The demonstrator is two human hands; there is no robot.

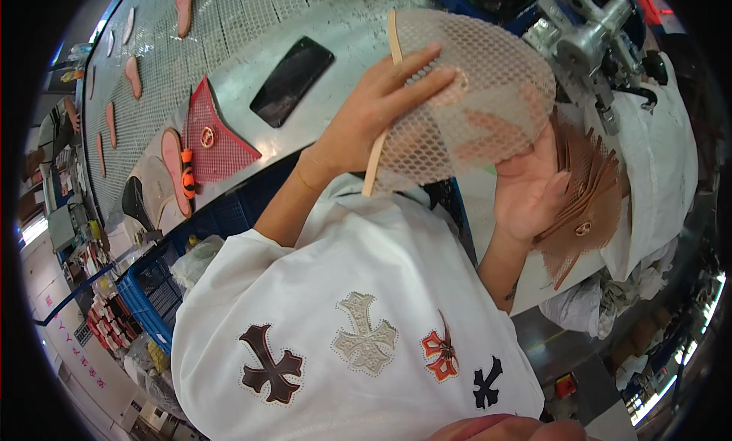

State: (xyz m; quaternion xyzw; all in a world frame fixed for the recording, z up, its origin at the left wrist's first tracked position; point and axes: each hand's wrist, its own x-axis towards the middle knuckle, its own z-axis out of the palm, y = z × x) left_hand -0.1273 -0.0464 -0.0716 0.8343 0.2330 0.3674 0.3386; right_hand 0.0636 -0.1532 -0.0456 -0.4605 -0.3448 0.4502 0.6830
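Observation:
A pale, see-through mesh piece (488, 83) with a honeycomb pattern and a cream-coloured strip along its left edge is held up in front of me. My left hand (385, 98) grips it by that edge, two fingers stretched over its top face and the thumb hidden. Beneath the mesh lies my right hand (530, 186), palm up, its spread fingers showing through and its thumb standing apart. A faint round emblem shows near my left fingertips. Beside my right hand is a fanned stack of brown mesh pieces (583, 193) with round gold emblems.
A sewing-machine-like metal head (583, 41) stands at the far right, near a white cloth (656, 151). A black phone (292, 81), a red mesh piece (216, 136) and an insole (174, 163) lie left. Several insoles rest on the mesh conveyor (229, 22). Below is a blue crate (149, 292).

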